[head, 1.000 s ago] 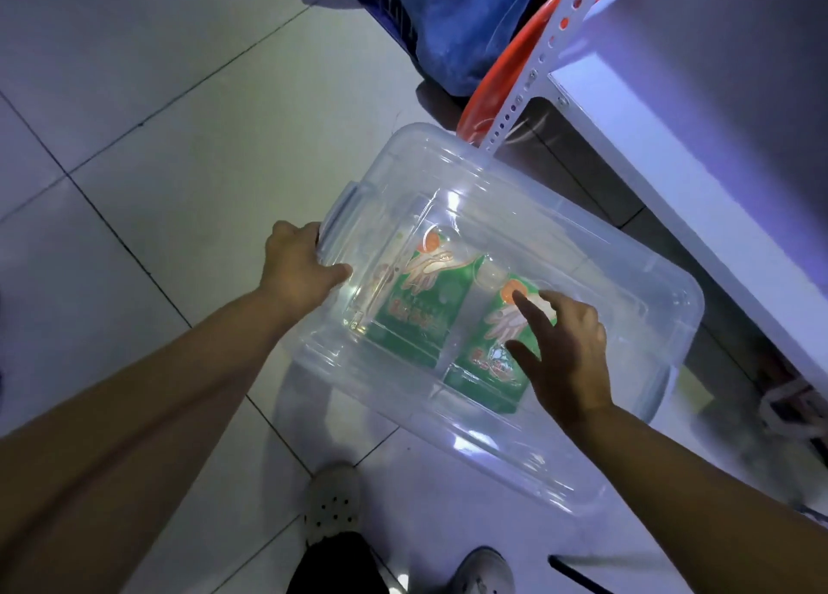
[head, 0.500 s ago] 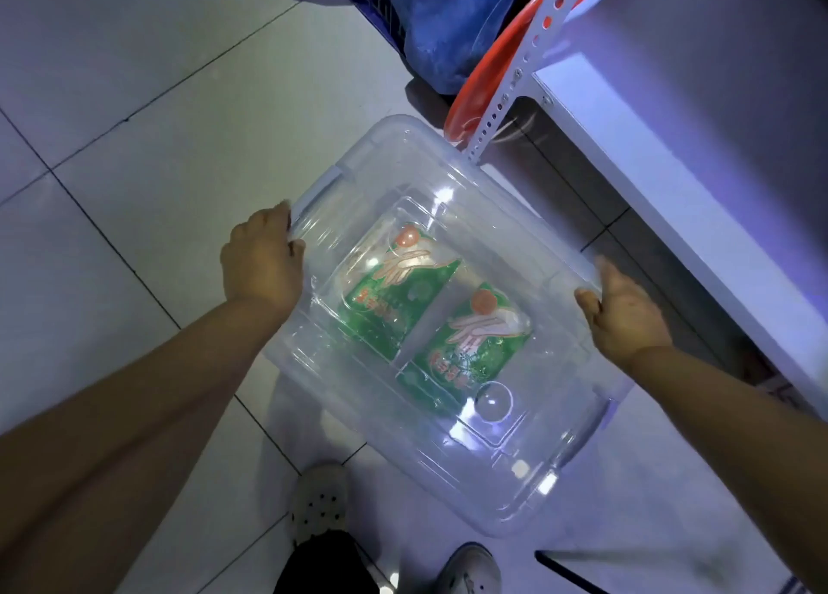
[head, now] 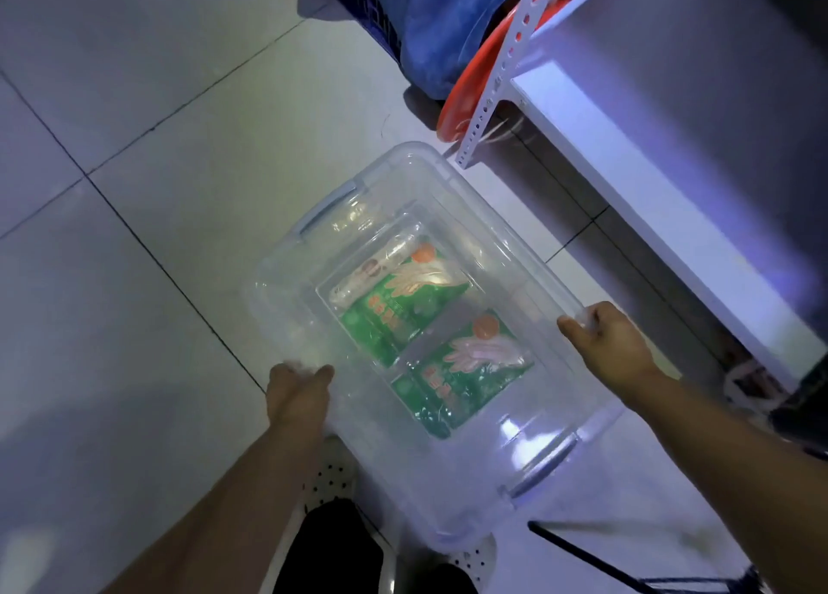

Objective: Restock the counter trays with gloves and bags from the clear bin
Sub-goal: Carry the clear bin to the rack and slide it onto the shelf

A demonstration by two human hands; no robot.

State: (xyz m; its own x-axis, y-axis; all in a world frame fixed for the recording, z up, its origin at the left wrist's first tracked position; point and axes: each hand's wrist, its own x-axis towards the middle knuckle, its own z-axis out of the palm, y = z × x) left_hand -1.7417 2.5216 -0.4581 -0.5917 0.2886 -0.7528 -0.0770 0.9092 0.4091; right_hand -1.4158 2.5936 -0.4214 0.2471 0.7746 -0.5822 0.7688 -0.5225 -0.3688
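Note:
A clear lidded plastic bin (head: 506, 253) is held over the tiled floor, lying diagonally in front of me. Through its lid I see two green glove packets, one further away (head: 394, 311) and one nearer (head: 461, 383), and a whitish roll of bags (head: 372, 275) beside the further packet. My left hand (head: 295, 392) grips the bin's near left long edge. My right hand (head: 614, 342) grips the opposite long edge, thumb on top. Grey handles sit at both short ends.
A white shelf board (head: 636, 190) on a perforated metal post (head: 502, 74) stands to the right. An orange basin (head: 470, 87) and a blue cloth (head: 448, 20) lie behind the post. My shoes (head: 331, 477) are under the bin. A dark cable (head: 596, 562) crosses the floor at lower right.
The bin has swung and come toward me, away from the shelf post. My left hand slid from the end by the handle to the near long edge. My right hand went from the lid to the far edge.

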